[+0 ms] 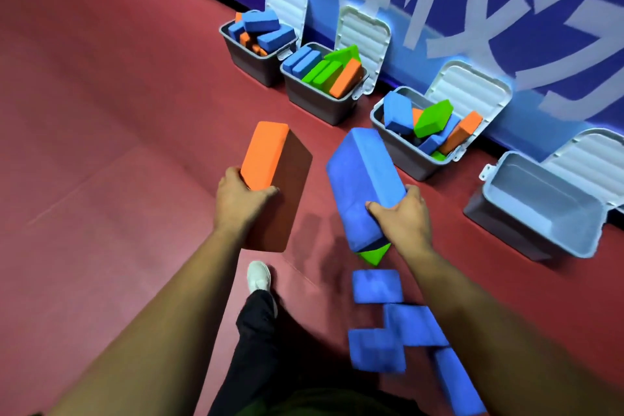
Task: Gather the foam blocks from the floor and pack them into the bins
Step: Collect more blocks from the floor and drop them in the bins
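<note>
Carrying two blocks at once, the person has the left grip curled round the near end of an orange rectangular foam block. The right grip is clamped over a long blue rectangular foam block. Both blocks are held above the red floor. A green foam piece peeks from under the blue one; whether it is held too cannot be told. The best target looks to be the empty grey plastic bin at the right, since the three other grey bins along the wall are heaped. Laying each block flat should save room. Several loose blue foam blocks lie on the floor, not yet gathered.
</note>
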`<state>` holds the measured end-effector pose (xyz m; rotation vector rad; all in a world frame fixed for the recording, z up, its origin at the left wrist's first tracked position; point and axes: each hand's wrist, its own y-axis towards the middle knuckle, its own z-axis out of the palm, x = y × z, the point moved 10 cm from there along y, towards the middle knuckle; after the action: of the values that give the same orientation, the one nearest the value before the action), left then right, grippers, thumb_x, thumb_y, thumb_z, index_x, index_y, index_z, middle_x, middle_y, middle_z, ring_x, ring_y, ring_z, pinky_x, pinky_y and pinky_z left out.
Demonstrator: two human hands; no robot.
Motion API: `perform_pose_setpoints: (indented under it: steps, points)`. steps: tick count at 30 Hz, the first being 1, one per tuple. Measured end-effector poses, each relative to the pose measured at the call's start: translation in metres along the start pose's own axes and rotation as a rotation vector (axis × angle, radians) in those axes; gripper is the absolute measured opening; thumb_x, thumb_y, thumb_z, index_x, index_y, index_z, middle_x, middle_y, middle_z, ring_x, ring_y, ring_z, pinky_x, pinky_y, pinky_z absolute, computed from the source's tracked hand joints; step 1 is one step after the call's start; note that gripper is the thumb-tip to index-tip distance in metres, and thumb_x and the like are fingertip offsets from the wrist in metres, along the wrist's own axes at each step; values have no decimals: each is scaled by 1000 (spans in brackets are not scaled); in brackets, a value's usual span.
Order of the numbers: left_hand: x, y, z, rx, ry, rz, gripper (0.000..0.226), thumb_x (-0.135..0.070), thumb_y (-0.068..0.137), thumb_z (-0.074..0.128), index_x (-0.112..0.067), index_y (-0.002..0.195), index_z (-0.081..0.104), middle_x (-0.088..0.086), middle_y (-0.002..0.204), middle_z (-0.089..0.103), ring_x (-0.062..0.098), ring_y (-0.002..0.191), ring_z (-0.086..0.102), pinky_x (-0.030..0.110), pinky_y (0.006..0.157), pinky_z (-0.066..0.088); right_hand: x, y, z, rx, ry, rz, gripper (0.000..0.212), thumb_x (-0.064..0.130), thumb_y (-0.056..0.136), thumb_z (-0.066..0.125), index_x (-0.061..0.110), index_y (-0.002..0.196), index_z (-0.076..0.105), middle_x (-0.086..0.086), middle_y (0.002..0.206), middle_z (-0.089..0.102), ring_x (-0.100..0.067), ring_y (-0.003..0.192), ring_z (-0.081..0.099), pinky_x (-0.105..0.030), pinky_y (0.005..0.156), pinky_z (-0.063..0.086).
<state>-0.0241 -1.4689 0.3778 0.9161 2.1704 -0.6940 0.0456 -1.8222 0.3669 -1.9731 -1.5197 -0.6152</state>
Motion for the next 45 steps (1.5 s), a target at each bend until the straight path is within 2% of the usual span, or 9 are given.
perform_pose_setpoints:
  steps: [9,18,26,31,34,37,39,42,45]
  points:
    - [-132,225,66,208,130,187,67,-46,55,80,-17,108,52,8,109,57,31,102,58,43,84,51,67,144,18,-205,96,219,69,37,67,83,5,119,52,-20,115,62,-38,108,60,-44,87,49]
    - [-271,354,186,383,123,309,71,-42,54,81,-16,115,54,8,113,60,29,102,60,40,86,50,63,276,-12,-364,92,435,69,38,67,83,5,119,52,-20,116,62,-37,106,61,-41,84,48]
    - [-323,486,273,340,195,224,73,-46,56,81,-13,114,52,11,114,59,32,104,57,43,86,49,77,497,17,-231,112,387,74,39,65,84,1,121,52,-19,116,62,-37,106,62,-45,85,52]
    - [-379,545,334,327,265,199,70,-45,57,83,-12,111,51,11,111,58,33,101,57,44,83,49,92,613,-6,-201,75,365,72,41,67,82,1,119,52,-17,116,62,-36,106,60,-44,86,52]
    - [-413,562,376,361,274,220,70,-44,58,82,-12,112,51,12,111,58,33,101,57,45,85,49,81,653,-21,-196,103,394,73,46,63,80,4,115,52,-14,112,63,-35,102,62,-44,84,52]
    - [-454,579,437,431,282,260,74,-47,56,79,-12,114,50,12,108,59,33,98,58,46,86,50,52,688,-36,-230,132,468,84,65,50,64,11,113,52,-9,108,64,-33,99,63,-46,81,54]
    - [-476,589,481,495,315,274,79,-48,55,80,-11,119,50,12,110,60,34,100,59,45,86,50,31,703,-48,-257,152,519,78,59,55,69,11,113,53,-8,107,65,-31,99,64,-40,77,53]
    - [-504,597,543,590,313,310,92,-60,44,75,-12,118,52,11,109,62,33,101,59,45,86,51,4,716,-64,-296,158,601,59,35,69,81,9,116,56,-10,109,66,-29,98,64,-30,71,43]
    - [-534,604,613,699,356,341,90,-65,44,76,-15,114,52,10,110,62,33,102,60,46,87,52,-29,729,-87,-392,145,742,62,38,69,82,7,114,54,-12,110,66,-32,101,64,-34,77,48]
